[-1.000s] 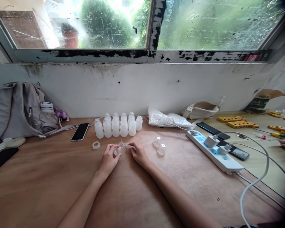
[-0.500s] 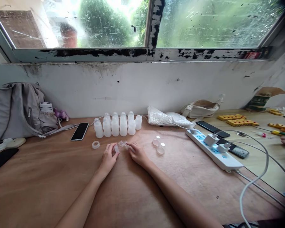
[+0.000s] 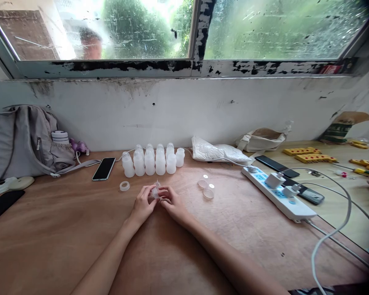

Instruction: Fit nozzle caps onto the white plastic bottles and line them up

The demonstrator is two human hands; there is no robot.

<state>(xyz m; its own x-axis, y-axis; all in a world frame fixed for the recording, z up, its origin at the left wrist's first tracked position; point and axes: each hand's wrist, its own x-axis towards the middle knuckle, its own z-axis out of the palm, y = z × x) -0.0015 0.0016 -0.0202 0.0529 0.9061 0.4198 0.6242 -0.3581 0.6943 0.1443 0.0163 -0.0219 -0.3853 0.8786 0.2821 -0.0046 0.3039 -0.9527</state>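
Note:
My left hand (image 3: 145, 201) grips a translucent ring (image 3: 154, 193) between thumb and fingers. Close against its right side is my right hand (image 3: 172, 200), its fingers curled at the ring; a small clear piece seems to be between them, too small to make out. Just behind my fingertips a clear nipple-shaped piece (image 3: 157, 184) stands on the table. Several frosted bottles (image 3: 150, 164) are in rows beyond the hands. Another white ring (image 3: 124, 186) lies to the left, and round clear caps (image 3: 208, 192) lie to the right.
A phone (image 3: 103, 169) and a grey backpack (image 3: 27, 139) are at the left. At the right are a white power strip (image 3: 279, 196) with looping cables, dark phones and yellow parts (image 3: 315, 158). Part of another person's hand shows at the right edge. A plastic bag (image 3: 218, 152) lies by the wall.
My right hand has drawn in toward the left one, and its fingers have come to the translucent ring. The left hand has shifted slightly right with the ring.

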